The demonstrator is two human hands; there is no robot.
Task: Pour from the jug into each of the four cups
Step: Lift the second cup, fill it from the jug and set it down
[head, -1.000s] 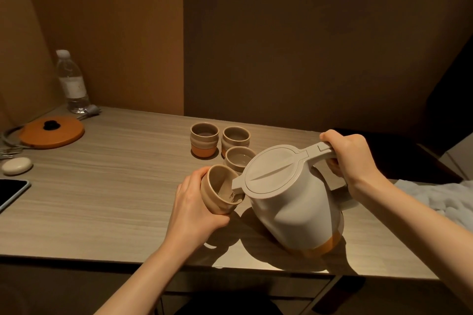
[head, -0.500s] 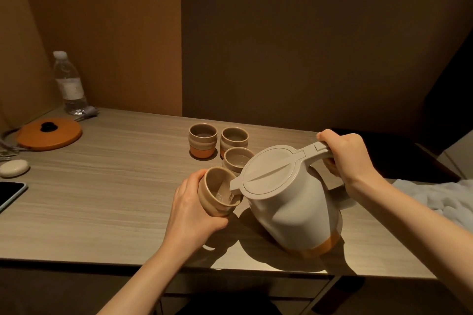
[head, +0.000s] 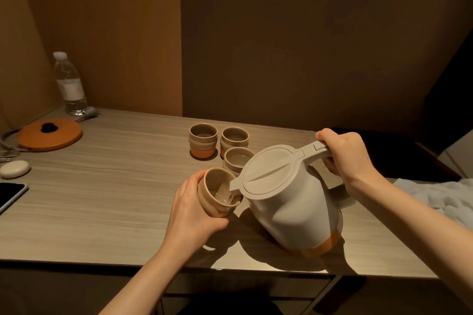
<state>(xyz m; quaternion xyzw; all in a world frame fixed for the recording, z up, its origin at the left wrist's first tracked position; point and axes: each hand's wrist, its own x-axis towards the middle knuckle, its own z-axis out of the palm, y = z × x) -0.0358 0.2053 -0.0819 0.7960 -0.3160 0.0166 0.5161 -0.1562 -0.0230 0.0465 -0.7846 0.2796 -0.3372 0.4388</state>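
Near the table's (head: 102, 207) front edge, the jug (head: 289, 202) is being tipped by the right grip (head: 343, 153), clenched on its handle; more water is now being gathered in the cup (head: 217, 193) clasped by the left grip (head: 189, 210), so this filling is judged well under way.

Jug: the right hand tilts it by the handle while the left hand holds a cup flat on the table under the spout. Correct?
Not quite. The head view shows the left hand holding the cup lifted and tilted toward the spout of the jug; the right hand holds the handle.
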